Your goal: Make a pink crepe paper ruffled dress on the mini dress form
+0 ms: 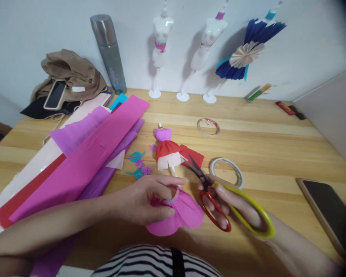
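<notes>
My left hand (pixel 147 200) holds a gathered pink paper skirt (pixel 187 213), with the thumb over its near side and the index finger stretched out above its waist. In my right hand (pixel 225 200) are scissors (pixel 207 184) with one red and one yellow handle loop, their blades slightly apart and pointing up and left. Just beyond the blades lies a small dress form (pixel 163 144) in a purple top, a red skirt and a white underlayer. A red paper piece (pixel 196 154) lies beside it. Teal leaf shapes (pixel 136 156) and purple paper flowers (pixel 146 170) are left of it.
Pink paper sheets (pixel 83 157) cover the left side. A steel flask (pixel 109 54), a brown cloth (pixel 72 69) and several white dress forms (pixel 161 34) stand or lie at the back. Tape rolls (pixel 239 173) lie right of centre; a phone (pixel 328 211) is far right.
</notes>
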`<state>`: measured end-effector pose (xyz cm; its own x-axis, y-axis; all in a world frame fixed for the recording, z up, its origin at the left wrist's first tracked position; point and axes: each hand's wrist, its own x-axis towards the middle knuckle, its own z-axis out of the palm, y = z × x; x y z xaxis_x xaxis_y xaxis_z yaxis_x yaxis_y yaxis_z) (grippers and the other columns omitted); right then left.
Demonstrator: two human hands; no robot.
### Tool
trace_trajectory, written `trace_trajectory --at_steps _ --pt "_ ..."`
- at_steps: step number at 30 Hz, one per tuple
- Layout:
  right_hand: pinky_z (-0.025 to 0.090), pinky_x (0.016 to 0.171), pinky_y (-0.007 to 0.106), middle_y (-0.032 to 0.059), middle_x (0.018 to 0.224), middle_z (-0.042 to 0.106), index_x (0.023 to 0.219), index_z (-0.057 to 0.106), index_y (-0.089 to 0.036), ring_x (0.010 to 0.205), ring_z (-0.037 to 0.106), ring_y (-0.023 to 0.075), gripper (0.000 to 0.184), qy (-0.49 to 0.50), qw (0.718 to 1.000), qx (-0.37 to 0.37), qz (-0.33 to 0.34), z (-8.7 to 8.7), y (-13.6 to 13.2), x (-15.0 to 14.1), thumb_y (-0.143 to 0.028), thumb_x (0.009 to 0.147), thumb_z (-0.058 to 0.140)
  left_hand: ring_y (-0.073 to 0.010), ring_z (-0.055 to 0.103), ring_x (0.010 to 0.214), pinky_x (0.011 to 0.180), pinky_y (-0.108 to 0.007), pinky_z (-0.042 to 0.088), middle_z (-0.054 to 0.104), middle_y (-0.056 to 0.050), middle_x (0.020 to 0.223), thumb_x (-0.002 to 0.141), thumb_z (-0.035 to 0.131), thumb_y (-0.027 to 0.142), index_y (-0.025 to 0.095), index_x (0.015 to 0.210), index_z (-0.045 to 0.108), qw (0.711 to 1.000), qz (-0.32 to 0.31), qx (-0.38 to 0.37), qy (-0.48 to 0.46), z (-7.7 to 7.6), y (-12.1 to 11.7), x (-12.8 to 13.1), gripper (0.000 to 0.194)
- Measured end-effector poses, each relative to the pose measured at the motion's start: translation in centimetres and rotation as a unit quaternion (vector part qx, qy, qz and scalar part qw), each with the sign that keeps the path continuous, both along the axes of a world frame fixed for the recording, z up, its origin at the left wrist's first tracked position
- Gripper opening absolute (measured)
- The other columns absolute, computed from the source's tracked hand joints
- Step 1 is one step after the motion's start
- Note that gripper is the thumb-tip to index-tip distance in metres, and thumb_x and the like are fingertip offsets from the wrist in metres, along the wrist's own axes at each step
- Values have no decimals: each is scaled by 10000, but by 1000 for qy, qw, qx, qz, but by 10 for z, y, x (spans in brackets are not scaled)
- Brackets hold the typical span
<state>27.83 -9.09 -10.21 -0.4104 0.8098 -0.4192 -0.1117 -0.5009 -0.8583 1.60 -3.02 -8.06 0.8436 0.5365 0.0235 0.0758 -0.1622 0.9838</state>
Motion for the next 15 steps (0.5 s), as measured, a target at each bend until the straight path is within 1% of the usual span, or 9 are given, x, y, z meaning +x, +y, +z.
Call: trace_trajectory --at_steps 3,7,12,15 --pt "354 351 178 -19 709 561 1037 529 -195 383 464 58 423 5 1000 4 16 -5 1 1 -605 936 505 -248 632 1179 950 -314 472 693 -131 1214 773 650 181 178 566 402 1000 3 13 -1 0 0 0 323" --pt "354 347 177 -19 693 559 1015 531 -188 381 471 62 431 -9 1000 9 7 -8 9 -2 -610 928 516 -256 650 1133 941 -334 481 704 -143 1162 770 635 174 179 566 392 1000 -1 22 -6 -1 -1 -1 317" --pt "348 345 184 -24 666 544 946 532 -197 371 457 64 418 -12 1000 1 -9 -4 20 -12 -614 909 544 -262 631 1153 988 -364 463 704 -117 1119 785 679 230 176 633 520 1000 2 9 3 -7 -1 -2 227" --pt "351 354 189 -19 674 545 938 536 -196 380 462 65 419 -13 1000 5 3 -3 23 -14 -615 909 543 -262 634 1133 988 -369 462 699 -118 1107 783 703 255 176 641 543 1000 1 5 1 -8 -1 -3 228"
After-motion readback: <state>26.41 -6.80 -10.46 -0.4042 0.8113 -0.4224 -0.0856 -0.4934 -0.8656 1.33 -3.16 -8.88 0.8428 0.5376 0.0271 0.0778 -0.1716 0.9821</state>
